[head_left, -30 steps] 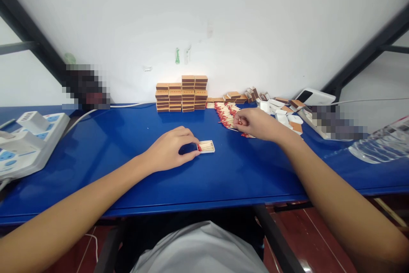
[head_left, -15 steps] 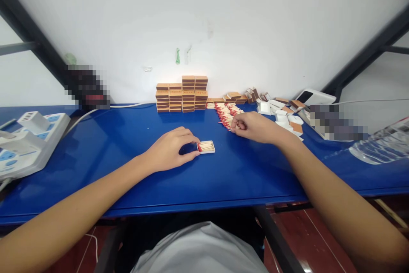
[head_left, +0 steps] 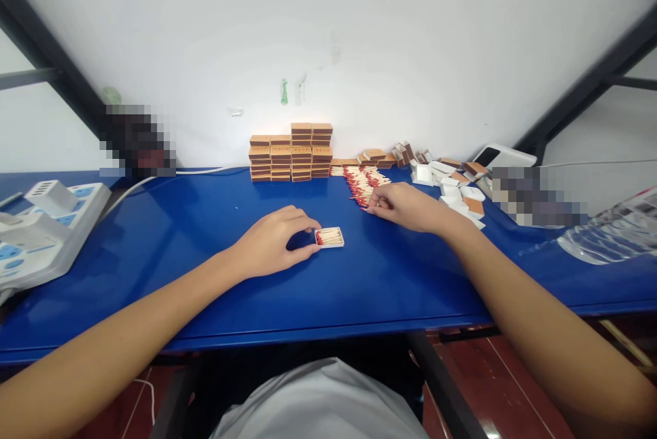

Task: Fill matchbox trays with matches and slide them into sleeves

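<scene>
Far to the left of a small white tray (head_left: pixel 336 244) on the blue table (head_left: pixel 205 309) sits a white power strip (head_left: pixel 61 240) with plugs in it. Just left of the tray is my left hand (head_left: pixel 272 242), thumb and fingertips set at the near and far corners of its left end, gripping it lightly. Behind the tray and a little to its left, tan and brown matchboxes (head_left: pixel 291 158) stand stacked against the wall (head_left: pixel 410 35). The tray lies flat, with matches (head_left: pixel 330 236) inside, red heads toward my left hand. It looks like thin card: very light, fairly stiff, but likely to bend if squeezed along its long sides, so the end corners seem the best hold. Behind and to the right of the tray lies a heap of loose matches (head_left: pixel 359 182); each should be light, smooth and easy to snap, best pinched mid-stick, away from the head. My right hand (head_left: pixel 405 207), well apart from my left, is at the heap's near edge with fingers curled; I cannot tell whether they grip a match. Farther right of the tray are jumbled white trays (head_left: pixel 452 191).
</scene>
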A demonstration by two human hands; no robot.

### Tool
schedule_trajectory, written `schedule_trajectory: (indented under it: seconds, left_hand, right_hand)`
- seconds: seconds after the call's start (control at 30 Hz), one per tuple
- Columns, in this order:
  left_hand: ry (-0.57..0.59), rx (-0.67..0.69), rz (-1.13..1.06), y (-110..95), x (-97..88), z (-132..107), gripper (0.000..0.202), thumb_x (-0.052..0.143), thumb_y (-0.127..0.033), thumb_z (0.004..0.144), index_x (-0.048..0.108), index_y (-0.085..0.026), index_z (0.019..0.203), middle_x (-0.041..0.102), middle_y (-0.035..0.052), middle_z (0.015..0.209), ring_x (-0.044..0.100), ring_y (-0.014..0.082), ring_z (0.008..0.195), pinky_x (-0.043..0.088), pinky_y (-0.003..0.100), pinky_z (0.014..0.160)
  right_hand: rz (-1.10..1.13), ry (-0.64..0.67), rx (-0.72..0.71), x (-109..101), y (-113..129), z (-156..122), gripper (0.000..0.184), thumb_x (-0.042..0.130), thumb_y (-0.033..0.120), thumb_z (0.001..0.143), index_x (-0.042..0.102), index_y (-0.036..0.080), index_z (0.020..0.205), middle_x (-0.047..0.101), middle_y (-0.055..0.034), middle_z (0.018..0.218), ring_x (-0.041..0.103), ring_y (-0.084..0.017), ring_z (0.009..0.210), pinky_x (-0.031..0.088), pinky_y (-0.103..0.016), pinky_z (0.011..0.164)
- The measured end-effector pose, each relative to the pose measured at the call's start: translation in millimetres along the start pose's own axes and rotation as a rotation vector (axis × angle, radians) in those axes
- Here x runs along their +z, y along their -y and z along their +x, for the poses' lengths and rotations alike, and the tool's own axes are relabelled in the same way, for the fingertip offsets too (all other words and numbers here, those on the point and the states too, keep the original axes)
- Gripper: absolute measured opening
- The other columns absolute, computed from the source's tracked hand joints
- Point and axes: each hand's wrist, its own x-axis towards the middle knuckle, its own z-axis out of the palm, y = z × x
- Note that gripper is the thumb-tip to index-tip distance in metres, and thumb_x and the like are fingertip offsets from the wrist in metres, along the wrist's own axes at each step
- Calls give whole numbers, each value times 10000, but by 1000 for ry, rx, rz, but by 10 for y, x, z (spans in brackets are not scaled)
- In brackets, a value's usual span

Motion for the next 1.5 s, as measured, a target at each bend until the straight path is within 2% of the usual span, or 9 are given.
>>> schedule_trajectory:
  seconds: [0.13, 0.3, 0.37, 0.47, 0.57, 0.7, 1.03, 1.27, 1.5]
  left_hand:
    - [-8, -29, 4, 5, 11, -12, 359, 708, -383, 1011, 708, -205, 1322, 759, 82, 1131, 700, 255, 1076, 588, 419, 953]
    - [-19, -52, 37, -6, 30, 1, 445, 727, -493, 996, 708, -196, 1327, 744, 107, 1197, 694, 283, 1118, 586, 454, 987]
    - [-20, -42, 53, -4, 43, 13, 441, 737, -511, 986, 724, -198, 1296, 727, 112, 1225, 686, 288, 1135, 580, 456, 1000]
    - [-18, -21, 48, 4, 59, 28, 332, 744, -470, 984, 757, -211, 1191, 721, 95, 1183, 681, 272, 1096, 579, 435, 977]
    - [-24, -13, 21, 10, 66, 33, 247, 735, -433, 991, 761, -213, 1103, 725, 86, 1140, 677, 261, 1063, 575, 424, 959]
    - [-32, -17, -2, 13, 65, 27, 242, 734, -429, 991, 750, -207, 1087, 730, 84, 1128, 674, 258, 1052, 576, 422, 945]
    - [-38, -29, -28, 18, 61, -10, 220, 740, -393, 997, 737, -227, 1140, 742, 86, 1126, 690, 261, 1052, 575, 440, 967]
    - [-57, -42, -32, 30, 80, -46, 202, 742, -345, 1005, 719, -217, 1159, 728, 84, 1134, 677, 245, 1041, 570, 422, 938]
    - [-68, -19, -15, 41, 108, -88, 223, 757, -301, 997, 701, -221, 1197, 722, 72, 1151, 673, 237, 1044, 557, 410, 936]
  right_hand:
    - [53, 5, -21, 1, 51, -15, 270, 574, 431, 985, 634, 211, 840, 654, -23, 724, 527, -169, 650, 369, -301, 636]
    - [193, -40, -110, -15, 339, -65, 320, 587, 497, 1004, 678, 210, 894, 578, 6, 696, 471, -157, 635, 360, -292, 629]
    - [233, -38, -172, 15, 491, -81, 306, 595, 484, 1012, 700, 210, 926, 584, 1, 723, 485, -160, 655, 361, -290, 632]
    - [233, -11, -266, 108, 684, -88, 238, 589, 404, 1029, 700, 212, 944, 611, -15, 781, 526, -169, 716, 372, -291, 663]
    - [194, -7, -286, 205, 790, -87, 168, 590, 316, 1029, 671, 209, 929, 644, -30, 844, 544, -168, 750, 371, -292, 683]
    - [194, -16, -290, 270, 811, -84, 134, 607, 263, 1029, 653, 205, 918, 650, -27, 861, 551, -160, 753, 367, -290, 691]
    - [375, -30, -245, 381, 819, -85, 124, 632, 278, 1038, 656, 210, 937, 606, 7, 840, 522, -137, 703, 383, -286, 688]
    - [390, -15, -207, 363, 755, -98, 81, 666, 222, 1015, 666, 202, 936, 577, 26, 844, 494, -113, 685, 362, -273, 677]
    - [430, 24, -200, 363, 784, -122, 108, 685, 227, 1015, 653, 200, 915, 583, 32, 865, 488, -103, 693, 344, -264, 663]
